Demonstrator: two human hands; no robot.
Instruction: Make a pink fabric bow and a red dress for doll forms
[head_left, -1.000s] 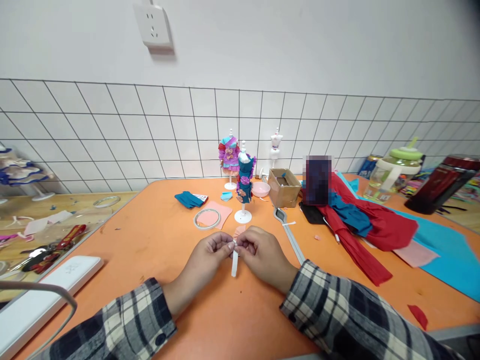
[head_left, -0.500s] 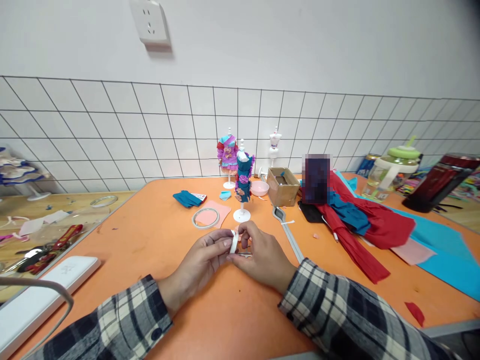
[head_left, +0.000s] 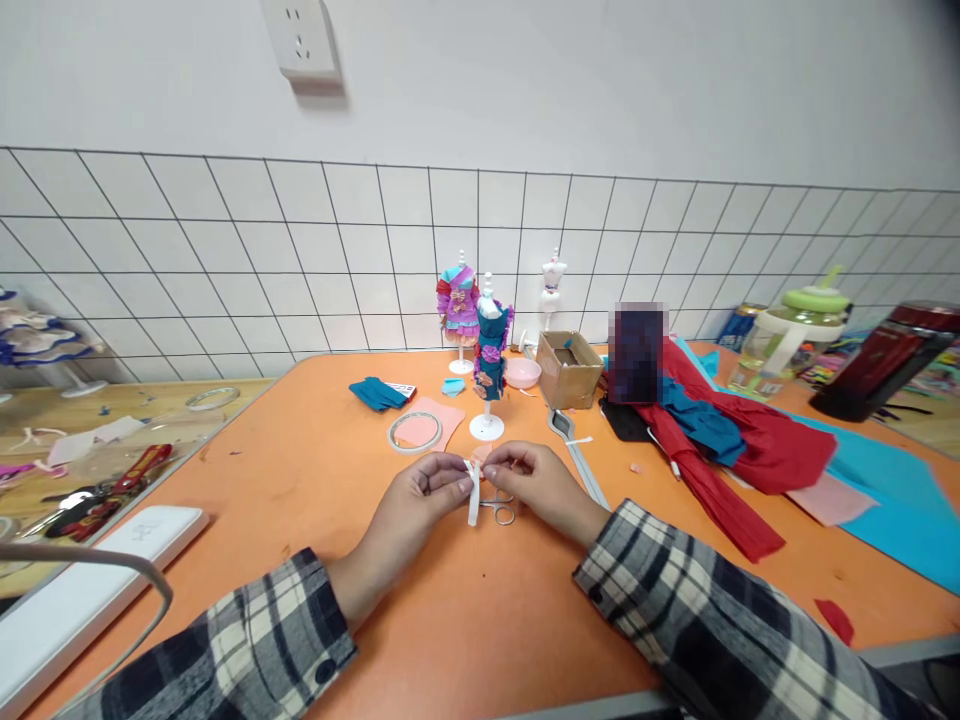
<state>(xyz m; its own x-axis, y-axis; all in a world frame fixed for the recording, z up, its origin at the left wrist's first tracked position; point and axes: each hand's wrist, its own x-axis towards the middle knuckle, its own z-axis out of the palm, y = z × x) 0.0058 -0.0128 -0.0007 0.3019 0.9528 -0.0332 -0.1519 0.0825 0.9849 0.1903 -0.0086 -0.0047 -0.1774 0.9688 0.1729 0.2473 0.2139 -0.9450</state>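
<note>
White and narrow, a strip (head_left: 474,507) shows in the head view, raised above the middle of the orange table (head_left: 420,620), well in from its left and right edges. My left hand (head_left: 421,500) pinches its upper part between thumb and fingertips. My right hand (head_left: 541,486) has thumb and forefinger close beside its top; whether they have closed on it, I can't quite tell. Scissors (head_left: 495,504) lie just to its right. I judge it very light, soft and easily creased, best pinched flat near its ends.
</note>
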